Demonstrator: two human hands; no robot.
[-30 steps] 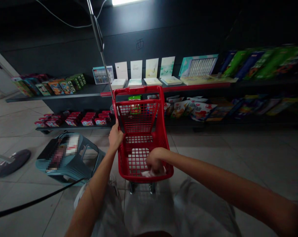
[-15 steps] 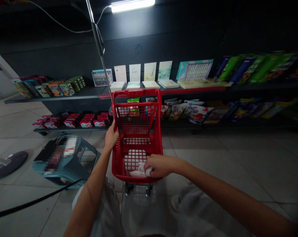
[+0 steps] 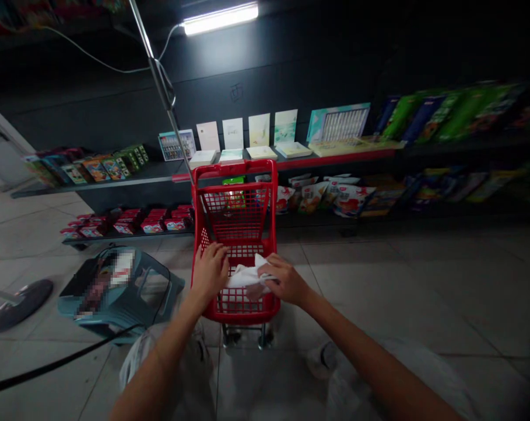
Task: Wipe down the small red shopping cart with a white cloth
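A small red shopping cart (image 3: 241, 318) with a grid basket stands upright before me. Over its basket, my right hand (image 3: 285, 279) grips a crumpled white cloth (image 3: 247, 279). One end of the cloth stretches left toward my other hand. My left hand (image 3: 211, 270) hovers over the left side of the basket, its fingers loosely bent and apart. The cloth's end lies right beside its fingertips; whether they touch I cannot tell.
Books (image 3: 232, 155), boxes and snack bags (image 3: 353, 199) fill the dark shelves behind the cart. A blue-grey stool (image 3: 146, 292) with blurred items stands left. A metal pole (image 3: 159, 79) rises behind the cart's left side. A black cable (image 3: 63, 363) crosses the lower left.
My left hand has let go of the cart's left rim and moved down and right over the basket. My right hand has lifted the cloth up from the near rim.
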